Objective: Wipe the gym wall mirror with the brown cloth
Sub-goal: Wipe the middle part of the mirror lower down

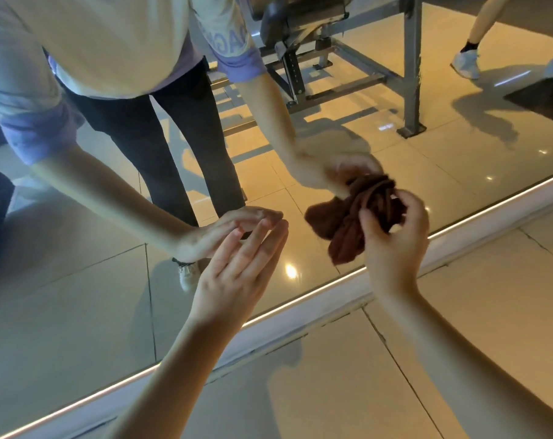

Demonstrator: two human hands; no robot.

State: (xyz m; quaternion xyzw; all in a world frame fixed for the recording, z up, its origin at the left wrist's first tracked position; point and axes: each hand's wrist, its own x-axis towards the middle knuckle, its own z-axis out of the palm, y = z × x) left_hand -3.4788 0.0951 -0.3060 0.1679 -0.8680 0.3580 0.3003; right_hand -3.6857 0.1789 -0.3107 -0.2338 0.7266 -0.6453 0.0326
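One cloth, one mirror, two hands. The right hand grips the bunched cloth, fingers curled round it, at the glass just above the mirror's lit bottom edge. The left hand is open, fingers straight, tips at the glass further left. Bare tiled floor lies near.

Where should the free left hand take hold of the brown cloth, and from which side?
Pinch the loose lobe hanging at the lower left of the brown cloth, coming from the left. The right hand grips its bunched right part, and the open left hand is on that free side.
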